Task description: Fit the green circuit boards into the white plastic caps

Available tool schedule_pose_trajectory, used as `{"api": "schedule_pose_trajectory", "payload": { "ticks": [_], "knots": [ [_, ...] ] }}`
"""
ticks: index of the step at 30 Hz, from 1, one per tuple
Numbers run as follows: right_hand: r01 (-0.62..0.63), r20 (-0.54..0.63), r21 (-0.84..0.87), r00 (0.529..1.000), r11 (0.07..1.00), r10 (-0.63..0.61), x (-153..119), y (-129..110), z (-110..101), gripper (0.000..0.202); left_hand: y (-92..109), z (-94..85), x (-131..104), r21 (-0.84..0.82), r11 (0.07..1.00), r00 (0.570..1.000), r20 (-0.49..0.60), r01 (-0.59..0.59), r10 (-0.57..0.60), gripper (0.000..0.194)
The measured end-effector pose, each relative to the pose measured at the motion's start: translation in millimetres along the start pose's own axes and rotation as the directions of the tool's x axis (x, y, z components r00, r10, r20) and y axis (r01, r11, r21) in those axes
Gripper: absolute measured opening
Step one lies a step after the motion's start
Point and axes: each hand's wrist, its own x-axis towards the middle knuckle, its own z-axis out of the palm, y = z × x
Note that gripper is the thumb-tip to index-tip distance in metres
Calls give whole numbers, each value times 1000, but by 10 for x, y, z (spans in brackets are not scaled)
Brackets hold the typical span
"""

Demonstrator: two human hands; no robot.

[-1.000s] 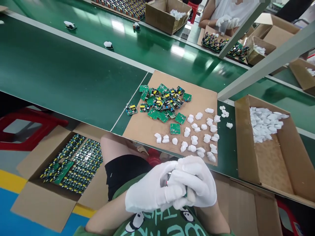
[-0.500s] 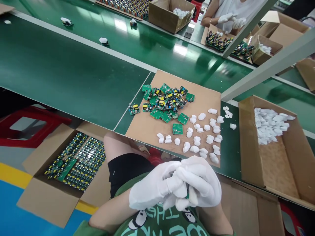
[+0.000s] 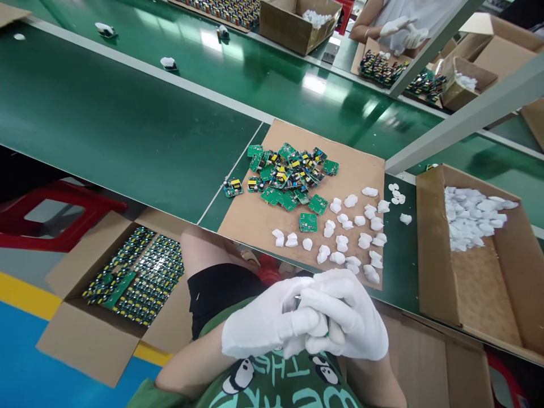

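In white gloves, my left hand (image 3: 274, 322) and my right hand (image 3: 351, 318) meet in front of my shirt, below the table edge. Both are closed around a small circuit board, of which only a sliver of green shows between the fingers; the rest is hidden. Just beyond the hands lies a cardboard sheet (image 3: 250, 218). A heap of circuit boards (image 3: 283, 177) with yellow and black parts covers its far left portion. Several white pads (image 3: 341, 243), some folded or bunched, are scattered over its right and near side.
At right stands a cardboard box (image 3: 437, 272) part-filled with white pads. Boards fill an open carton (image 3: 148, 277) at lower left. A slanted metal post (image 3: 459, 124) crosses the right. Padded boards (image 3: 169, 63) ride the green belt (image 3: 263, 73); opposite sits a gloved co-worker (image 3: 402, 31).
My hands stay together, with the fingers shifted slightly and less green showing between them. The padded boards on the belt have moved left. The co-worker's hands have shifted a little.
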Motion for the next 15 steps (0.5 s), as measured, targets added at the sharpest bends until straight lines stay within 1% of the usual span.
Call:
{"api": "schedule_pose_trajectory", "payload": {
  "ticks": [3, 5, 7, 8, 9, 11, 13, 15],
  "knots": [
    [16, -99, 10, 995, 1000, -15, -23, 1, 29, 44, -63, -13, -15, -74, 997, 1000, -26, 7, -9, 46],
    [60, -136, -4, 989, 998, -60, -40, 2, 44, 40, -73, -16, -14, -130, 991, 1000, 17, 27, -25, 48],
    [78, -162, 8, 984, 997, -75, -55, 0, 49, 42, -61, -11, -8, -168, 986, 997, 82, 14, 0, 53],
    [65, -160, 16, 985, 998, -61, -61, -4, 48, 43, -49, -4, -5, -174, 985, 995, 94, 4, 13, 54],
    [42, -140, 18, 989, 999, -39, -64, -8, 46, 43, -36, 8, -3, -174, 985, 997, 78, -10, 24, 53],
    [12, -101, 10, 995, 1000, -11, -59, -18, 36, 43, -18, 37, -1, -167, 986, 1000, 17, -3, 6, 45],
    [11, -71, -1, 997, 1000, -11, -37, -24, 29, 43, -20, 58, 0, -174, 985, 999, -31, 8, -14, 40],
    [1, -79, 14, 997, 1000, 1, 0, -24, 32, 45, -41, 59, 7, -160, 987, 999, -39, -9, 3, 46]
  ]
}}
